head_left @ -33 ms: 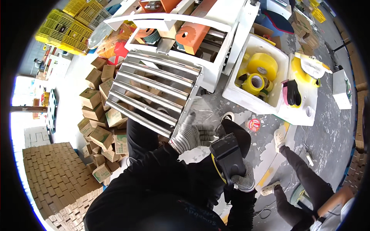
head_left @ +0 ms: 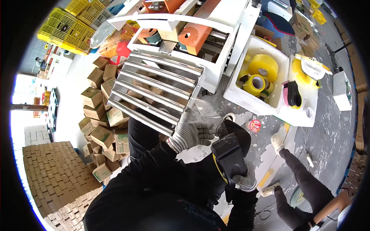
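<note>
My left hand (head_left: 190, 135), in a striped grey glove, is open with its fingers stretched out to the right. It lies at the near right corner of a roller conveyor (head_left: 156, 84) with shiny metal rollers. A clear, see-through film (head_left: 206, 109) shows just beyond the fingers. In my right hand (head_left: 247, 178), also gloved, is a black tape dispenser (head_left: 228, 152) with a yellow edge along its left side. The fingers close round its lower end, and its wide top points up toward my left fingertips without visible contact.
A white machine frame (head_left: 216, 77) with orange parts adjoins the conveyor. Brown cartons (head_left: 101, 136) are heaped left, beside a neat carton stack (head_left: 58, 173). To the right stand a foam box (head_left: 250, 103) with yellow tape rolls and another person's legs (head_left: 304, 173).
My left hand has shifted slightly left against the conveyor's corner, fingers still stretched out. The whole view has moved a little. The right hand keeps its hold on the tape dispenser.
</note>
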{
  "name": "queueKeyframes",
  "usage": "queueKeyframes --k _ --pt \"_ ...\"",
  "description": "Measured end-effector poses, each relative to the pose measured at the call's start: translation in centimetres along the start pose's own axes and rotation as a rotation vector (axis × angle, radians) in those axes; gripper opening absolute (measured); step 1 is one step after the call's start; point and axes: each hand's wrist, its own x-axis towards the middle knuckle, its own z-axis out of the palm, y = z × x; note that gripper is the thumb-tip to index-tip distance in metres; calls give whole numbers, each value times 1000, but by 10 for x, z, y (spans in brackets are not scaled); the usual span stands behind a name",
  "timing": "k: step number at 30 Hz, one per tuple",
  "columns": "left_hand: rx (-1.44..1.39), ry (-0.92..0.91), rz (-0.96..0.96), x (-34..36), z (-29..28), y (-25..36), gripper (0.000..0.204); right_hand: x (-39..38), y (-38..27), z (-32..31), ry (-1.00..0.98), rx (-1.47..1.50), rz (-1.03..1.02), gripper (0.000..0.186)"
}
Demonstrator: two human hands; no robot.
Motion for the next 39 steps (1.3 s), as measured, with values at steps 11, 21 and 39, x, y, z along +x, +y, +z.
queueKeyframes --k 11,21,39 --pt "594 115 468 -130 29 60 36 -20 7 39 -105 -528 11 46" --pt "738 477 873 -187 -50 89 14 53 -29 112 -333 -942 107 49" --pt "688 628 950 -121 -97 325 12 296 -101 75 -138 -1146 -282 61"
